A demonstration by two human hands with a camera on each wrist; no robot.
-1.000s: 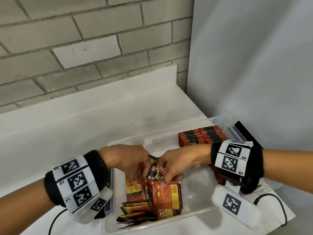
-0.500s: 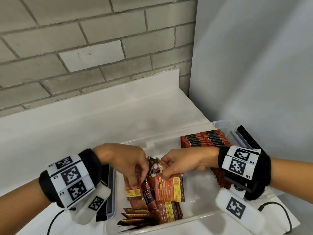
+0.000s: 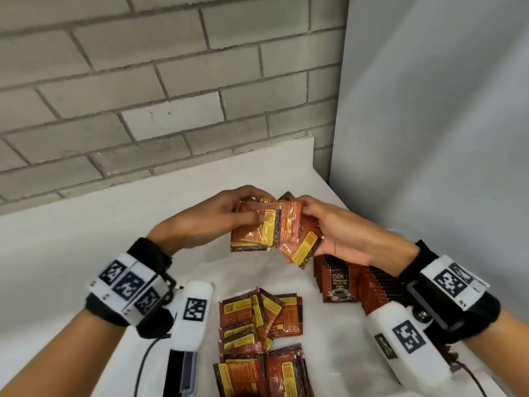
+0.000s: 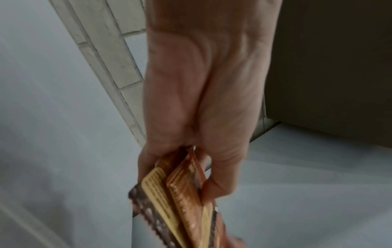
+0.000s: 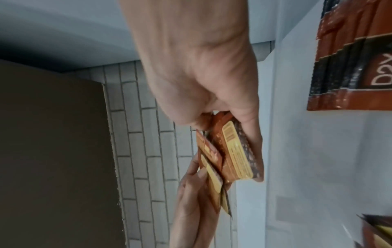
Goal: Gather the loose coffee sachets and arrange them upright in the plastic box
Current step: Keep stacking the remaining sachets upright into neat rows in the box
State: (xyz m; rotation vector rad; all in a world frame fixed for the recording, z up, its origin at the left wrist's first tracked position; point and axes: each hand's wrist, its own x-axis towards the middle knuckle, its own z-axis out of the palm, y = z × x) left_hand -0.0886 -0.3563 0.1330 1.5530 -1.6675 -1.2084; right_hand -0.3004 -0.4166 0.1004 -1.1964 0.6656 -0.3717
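Hands (image 3: 211, 222) (image 3: 340, 239) lifted from box, both now gripping raised sachets (image 3: 274, 230).

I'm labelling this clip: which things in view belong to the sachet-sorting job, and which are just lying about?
Job:
- sachets in hand, gripped by left hand and right hand
- loose sachets
- upright row
- plastic box

Lying about:
- dark flat object
- brick wall

Left hand (image 3: 211, 222) and right hand (image 3: 337, 236) raised together, fingers curled, pinching grip
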